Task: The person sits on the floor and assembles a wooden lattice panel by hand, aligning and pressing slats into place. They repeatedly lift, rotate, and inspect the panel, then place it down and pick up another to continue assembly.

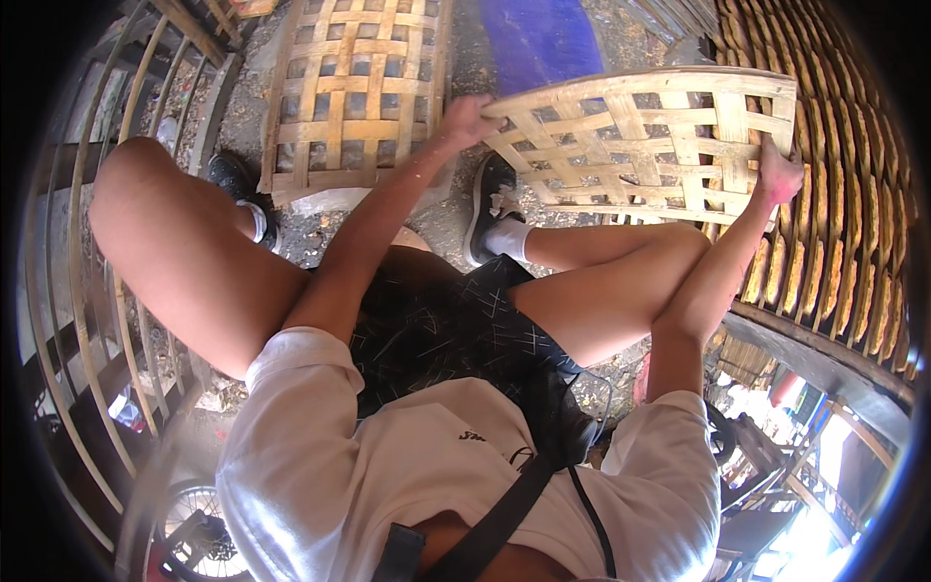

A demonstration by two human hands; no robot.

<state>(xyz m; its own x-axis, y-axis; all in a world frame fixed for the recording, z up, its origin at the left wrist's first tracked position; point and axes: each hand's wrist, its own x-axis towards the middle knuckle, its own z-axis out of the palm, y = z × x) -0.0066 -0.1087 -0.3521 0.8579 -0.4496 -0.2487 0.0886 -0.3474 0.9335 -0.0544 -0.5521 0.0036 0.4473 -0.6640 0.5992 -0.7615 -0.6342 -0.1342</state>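
Observation:
A woven bamboo lattice panel (pixel 732 121) is held up, tilted, over my right leg. My left hand (pixel 470 121) has its fingers closed around the panel's left edge near the upper corner. On the opposite edge my right hand (pixel 779 175) grips the rim, thumb pointing up along it. Parts of the fingers of both hands are hidden by the panel. Another woven lattice panel (pixel 335 102) lies flat in front of me, left of the held one, with pale material under its near edge.
To the right stands a large rack (pixel 834 252) with rows of yellowish-brown pieces between slats. Slatted bamboo fencing (pixel 97 320) rises on the left. A blue sheet (pixel 543 39) lies ahead on littered ground. My shoes (pixel 485 204) flank the flat panel. A spoked wheel (pixel 199 529) shows lower left.

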